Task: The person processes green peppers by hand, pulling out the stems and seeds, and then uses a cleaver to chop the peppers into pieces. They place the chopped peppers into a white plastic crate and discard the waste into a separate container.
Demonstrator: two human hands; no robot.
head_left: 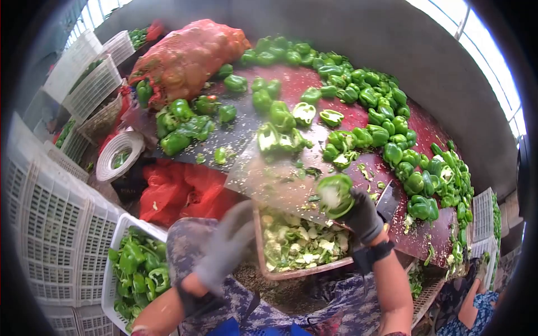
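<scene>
My right hand [365,217], in a grey glove, is closed on a cut green pepper [335,196] with its pale inside showing. Below it is a shallow tray [269,273] holding pepper cores and scraps [302,242]. My left hand [228,241], gloved and smeared by motion, is over my lap at the tray's left side; its fingers are too blurred to read. Opened pepper pieces [276,138] lie on the table [252,157] beyond the tray.
Many green peppers [386,123] curve along the table's back and right. A red net sack [182,59] stands at the back left. A white crate [115,274] of cut peppers is at lower left, beside stacked crates [45,224]. Another person's arm [471,299] shows at lower right.
</scene>
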